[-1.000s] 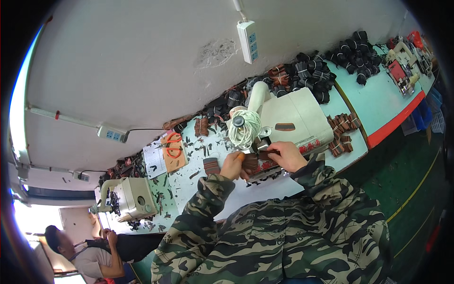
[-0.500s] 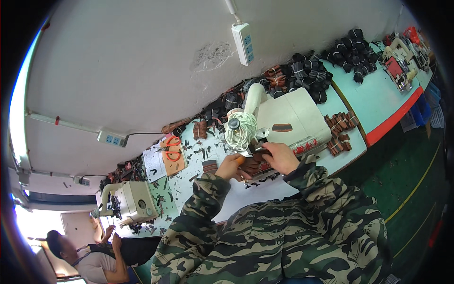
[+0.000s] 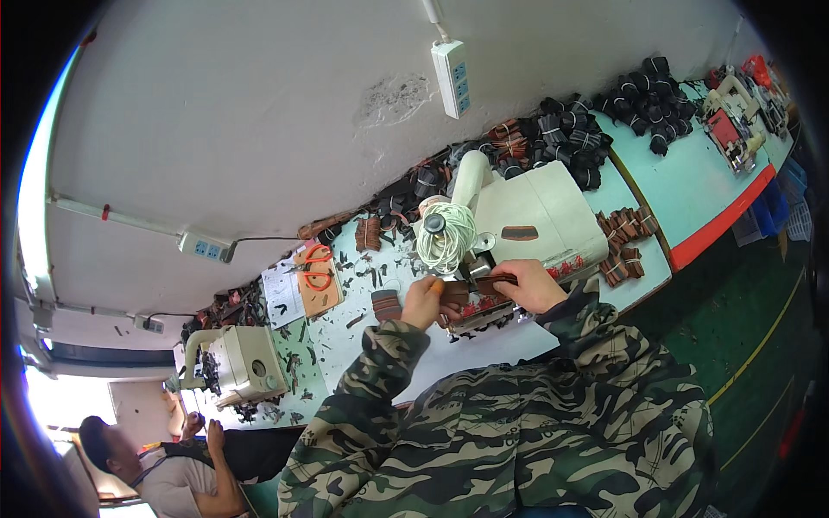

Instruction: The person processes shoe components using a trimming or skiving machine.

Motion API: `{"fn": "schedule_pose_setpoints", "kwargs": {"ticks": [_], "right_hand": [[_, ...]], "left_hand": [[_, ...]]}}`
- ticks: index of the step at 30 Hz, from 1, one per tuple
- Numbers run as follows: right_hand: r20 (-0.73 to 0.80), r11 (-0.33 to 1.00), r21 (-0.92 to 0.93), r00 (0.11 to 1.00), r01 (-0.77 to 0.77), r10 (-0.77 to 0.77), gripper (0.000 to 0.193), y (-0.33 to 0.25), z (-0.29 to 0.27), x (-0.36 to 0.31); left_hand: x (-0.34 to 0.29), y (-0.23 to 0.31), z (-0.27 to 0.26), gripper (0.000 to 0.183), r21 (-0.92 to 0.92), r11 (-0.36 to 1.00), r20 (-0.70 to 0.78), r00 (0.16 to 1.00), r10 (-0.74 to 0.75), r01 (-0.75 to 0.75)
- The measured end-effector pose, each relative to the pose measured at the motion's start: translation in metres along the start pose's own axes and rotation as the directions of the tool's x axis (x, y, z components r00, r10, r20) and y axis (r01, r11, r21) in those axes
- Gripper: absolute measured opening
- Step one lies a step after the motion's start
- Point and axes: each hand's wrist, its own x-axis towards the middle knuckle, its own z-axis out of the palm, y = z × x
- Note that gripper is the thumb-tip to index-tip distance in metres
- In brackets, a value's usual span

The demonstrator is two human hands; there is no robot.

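Both my hands work at the front of a cream-coloured machine (image 3: 540, 207) topped with a coil of white cord (image 3: 447, 242). My left hand (image 3: 420, 302) is closed on a small brown stack of strips (image 3: 454, 293); something orange shows at its fingertips, its kind unclear. Between thumb and fingers, my right hand (image 3: 531, 285) pinches more brown strips (image 3: 494, 285) beside the machine's metal roller. A red plate of the machine shows between and below the two hands. One loose brown strip (image 3: 520, 232) lies on the machine's top, and a grey-brown stack (image 3: 386, 305) rests left of my left hand.
Orange-handled scissors (image 3: 317, 269) lie on a brown pad, among scattered dark scraps. Tied brown bundles (image 3: 626, 237) sit right of the machine; black bundles (image 3: 652, 104) pile along the wall. A second machine (image 3: 246, 363) stands left, where another person (image 3: 177, 475) sits.
My hands have drawn apart, uncovering the machine's red plate between them. The right hand has moved right with its strips in view; the left has stayed nearly in place.
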Motion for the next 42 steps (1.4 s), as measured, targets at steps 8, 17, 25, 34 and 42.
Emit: {"fn": "schedule_pose_setpoints", "kwargs": {"ticks": [8,17,25,34,42], "right_hand": [[-0.125,0.986,-0.15,0.988,0.073,-0.092,0.017,-0.003,0.007,0.002],[0.039,0.996,-0.027,0.996,0.087,-0.086,0.02,-0.011,-0.004,0.001],[-0.232,0.98,-0.189,0.966,0.069,-0.113,0.032,-0.006,-0.007,0.005],[-0.32,0.757,-0.603,0.792,0.253,-0.52,0.037,0.02,-0.011,0.001],[-0.332,0.736,-0.637,0.78,0.229,-0.53,0.026,0.03,-0.011,0.0]], "left_hand": [[-0.006,0.0,-0.014,0.026,-0.248,0.965,0.164,0.985,-0.046,0.086],[-0.005,-0.002,0.001,0.026,-0.173,0.984,0.038,0.999,-0.03,0.036],[0.0,-0.007,-0.01,0.028,-0.192,0.978,0.13,0.99,-0.057,0.082],[-0.013,-0.005,-0.002,0.023,-0.049,0.995,0.162,0.984,-0.076,0.085],[-0.017,-0.007,-0.017,0.026,0.024,0.996,0.058,0.994,-0.09,0.088]]}}
